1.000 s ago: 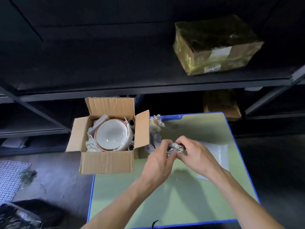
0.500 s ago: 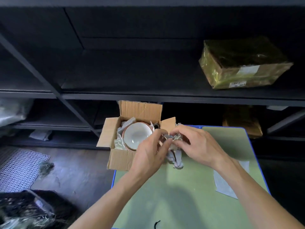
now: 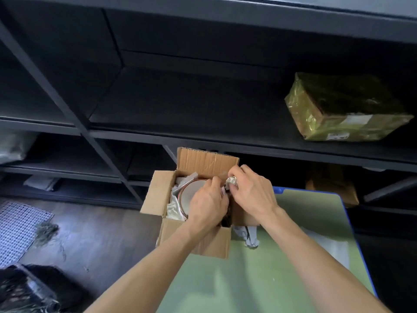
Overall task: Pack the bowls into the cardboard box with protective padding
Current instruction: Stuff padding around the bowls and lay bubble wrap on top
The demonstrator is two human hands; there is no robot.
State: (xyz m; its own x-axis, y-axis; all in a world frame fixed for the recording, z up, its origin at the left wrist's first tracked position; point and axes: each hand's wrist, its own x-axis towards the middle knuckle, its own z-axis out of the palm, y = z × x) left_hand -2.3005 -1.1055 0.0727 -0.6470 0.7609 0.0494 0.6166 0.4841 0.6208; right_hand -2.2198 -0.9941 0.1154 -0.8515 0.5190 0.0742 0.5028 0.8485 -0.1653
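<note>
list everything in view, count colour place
box: 1, brown, open, far left corner of table
bowl: 1 visible, white with reddish rim, in the box
padding: white-grey paper, round the bowl
wad: 1, white-grey paper, in right hand
scrap: 1, grey paper, on table right of the box
sheet: 1, white, on table at right
table: 1, green, blue edge
taped parcel: 1, yellowish, upper shelf right
brown parcel: 1, lower shelf behind table
shelving: dark, behind
mat: 1, white mesh, floor left
heap: 1, dark, floor bottom left
left hand: fingers curled, over the bowl; grip hidden
right hand: grips the wad
</note>
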